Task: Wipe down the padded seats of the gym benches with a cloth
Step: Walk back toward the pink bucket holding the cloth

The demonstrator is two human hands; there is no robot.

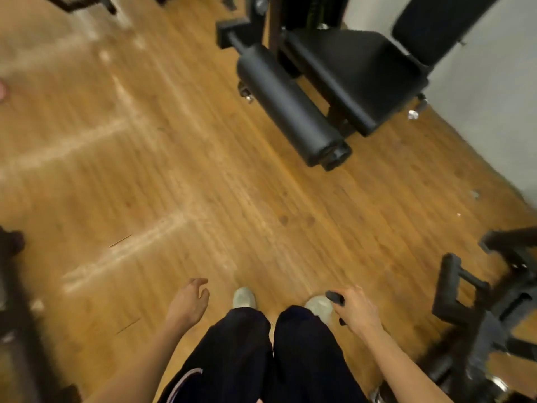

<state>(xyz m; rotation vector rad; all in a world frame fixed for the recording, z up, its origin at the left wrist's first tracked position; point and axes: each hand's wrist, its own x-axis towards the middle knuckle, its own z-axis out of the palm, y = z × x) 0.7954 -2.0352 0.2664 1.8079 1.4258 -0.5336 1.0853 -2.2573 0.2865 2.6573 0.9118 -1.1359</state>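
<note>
A gym machine with a black padded seat (363,74), an upright black backrest (436,24) and a black roller pad (287,106) stands ahead at the upper right, well beyond my hands. My left hand (190,301) hangs low beside my left leg with loosely curled fingers and holds nothing. My right hand (356,308) is at my right side and grips a small dark object; it is too blurred to tell whether this is the cloth.
I stand on a wooden floor (174,170) with pale scuff marks, my grey shoes (244,298) below me. Black machine frames stand at the right edge (479,301) and left edge (11,286). A grey wall (494,97) runs behind the seat.
</note>
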